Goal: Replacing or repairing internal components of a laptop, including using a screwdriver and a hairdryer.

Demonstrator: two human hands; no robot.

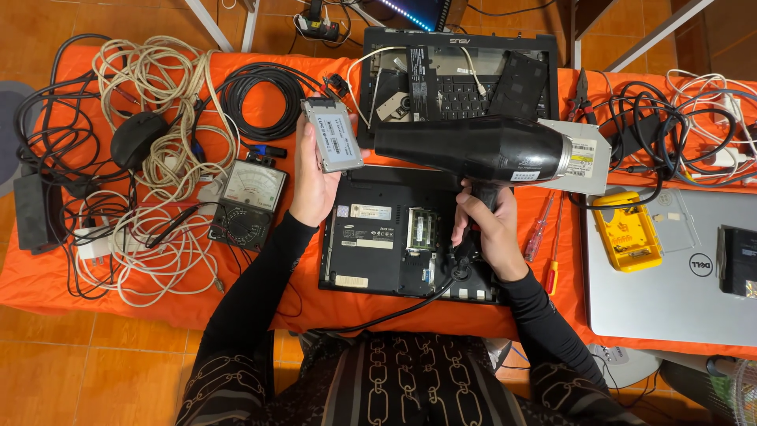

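My left hand (314, 185) holds up a flat grey drive (333, 136) by its lower edge, label side toward me. My right hand (490, 229) grips the handle of a black hair dryer (473, 147), whose nozzle points left at the drive, a short gap between them. The dryer's black cord (394, 313) runs down off the table toward me. Under both hands lies an upside-down black laptop (378, 244) with an open memory bay on an orange-covered table (47, 284).
A second opened laptop (461, 75) sits at the back. An analog meter (251, 197), a black mouse (136, 136) and tangled cables (165, 118) lie left. At right are an optical drive (590, 162), screwdrivers (544, 237), a yellow box (627, 233) and a silver laptop (670, 284).
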